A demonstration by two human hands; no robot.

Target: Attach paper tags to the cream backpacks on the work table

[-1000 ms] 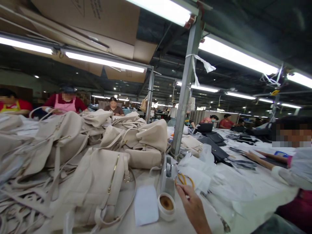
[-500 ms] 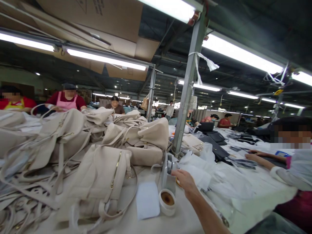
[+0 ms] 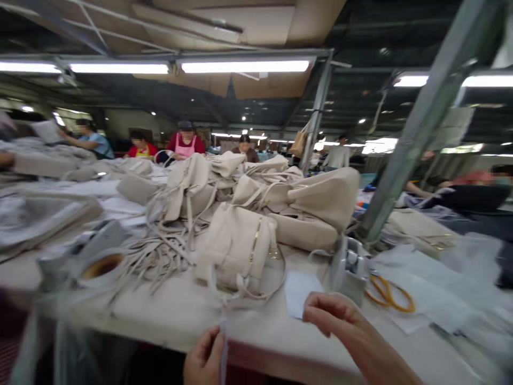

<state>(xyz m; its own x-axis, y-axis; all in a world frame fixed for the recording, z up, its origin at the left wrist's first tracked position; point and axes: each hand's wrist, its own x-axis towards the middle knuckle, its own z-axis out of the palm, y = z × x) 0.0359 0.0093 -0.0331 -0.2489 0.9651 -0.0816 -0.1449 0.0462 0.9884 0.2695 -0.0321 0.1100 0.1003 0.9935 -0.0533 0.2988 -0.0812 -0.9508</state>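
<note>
Landmark: grey tape dispenser (image 3: 349, 267), standing on the table (image 3: 180, 313) near its front edge.

- Left hand (image 3: 204, 357): below and left of the dispenser, at the table's front edge; fingers closed, pinching a thin pale strip (image 3: 223, 347), probably tape, held upright so it hangs free.
- Right hand (image 3: 340, 321): just in front of the dispenser, fingers curled; whether it grips anything cannot be told.
- White rectangular patch (image 3: 298, 291): flat, just left of the dispenser.
- Yellow-handled scissors (image 3: 388, 294): right of the dispenser, on white sheets, within reach.
- Cream bag (image 3: 236, 248): left of the dispenser, foremost of a heap.
- Tape roll (image 3: 100, 266): far left, blurred.
- Metal post (image 3: 409, 144): behind the dispenser, slanting.
- Other people: beyond the heap, at work.
</note>
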